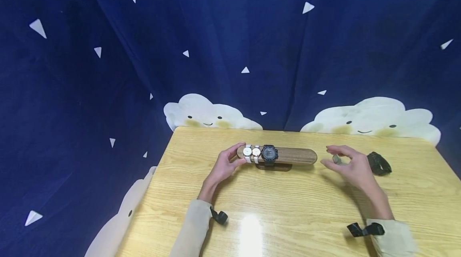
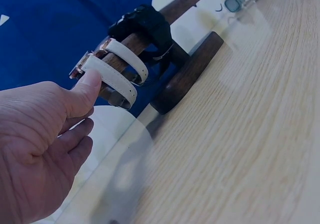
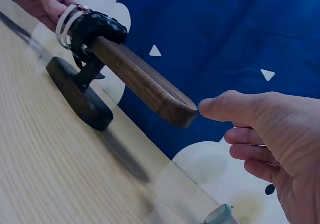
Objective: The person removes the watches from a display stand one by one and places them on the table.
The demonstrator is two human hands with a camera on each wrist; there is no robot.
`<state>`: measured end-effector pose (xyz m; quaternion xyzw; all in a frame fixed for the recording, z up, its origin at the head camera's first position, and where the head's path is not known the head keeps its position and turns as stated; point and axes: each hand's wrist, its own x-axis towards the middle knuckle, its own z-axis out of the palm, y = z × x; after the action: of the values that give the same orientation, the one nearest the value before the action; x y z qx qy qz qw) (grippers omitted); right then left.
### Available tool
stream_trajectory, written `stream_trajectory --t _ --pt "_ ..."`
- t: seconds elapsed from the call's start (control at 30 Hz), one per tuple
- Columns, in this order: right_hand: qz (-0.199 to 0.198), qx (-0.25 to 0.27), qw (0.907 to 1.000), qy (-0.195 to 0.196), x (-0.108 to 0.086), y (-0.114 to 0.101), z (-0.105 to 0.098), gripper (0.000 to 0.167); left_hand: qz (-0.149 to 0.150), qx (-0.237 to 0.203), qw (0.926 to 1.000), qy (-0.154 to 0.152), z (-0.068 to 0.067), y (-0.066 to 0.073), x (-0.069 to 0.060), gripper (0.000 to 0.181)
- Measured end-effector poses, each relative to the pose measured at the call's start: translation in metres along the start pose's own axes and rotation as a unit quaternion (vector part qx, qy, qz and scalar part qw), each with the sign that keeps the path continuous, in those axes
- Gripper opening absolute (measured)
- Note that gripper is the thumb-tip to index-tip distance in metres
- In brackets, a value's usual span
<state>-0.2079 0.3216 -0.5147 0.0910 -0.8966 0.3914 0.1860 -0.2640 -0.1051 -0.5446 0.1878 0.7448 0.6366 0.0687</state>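
A wooden watch stand [image 1: 297, 155] carries two white-strapped watches and a black digital watch [image 1: 269, 153] on its bar. My left hand [image 1: 225, 165] is at the bar's left end, pinching the outermost white-strapped watch [image 2: 114, 78]; the thumb presses on its strap. The second white-strapped watch [image 1: 256, 152] sits between that one and the black watch. Off the bar's right end, my right hand [image 1: 354, 168] holds nothing, thumb and fingers spread apart. Behind its fingers lies a small pale green watch [image 1: 337, 159], partly hidden.
A black watch or strap [image 1: 379, 163] lies on the wooden table [image 1: 281, 213], to the right of my right hand. A dark blue curtain [image 1: 223, 41] with white clouds hangs behind the table and along its left side.
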Motion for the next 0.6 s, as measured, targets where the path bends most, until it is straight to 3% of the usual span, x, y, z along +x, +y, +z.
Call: stream_trajectory --t 0.13,0.6 --pt "0.008 0.006 0.9996 -0.027 0.0 -0.004 0.005 0.045 -0.007 -0.003 1.0 0.002 0.0 0.001 0.0 0.062" --pt "0.007 0.017 0.9976 -0.067 0.006 -0.01 0.026 0.057 0.001 0.011 0.9999 0.007 0.0 0.001 -0.001 0.063"
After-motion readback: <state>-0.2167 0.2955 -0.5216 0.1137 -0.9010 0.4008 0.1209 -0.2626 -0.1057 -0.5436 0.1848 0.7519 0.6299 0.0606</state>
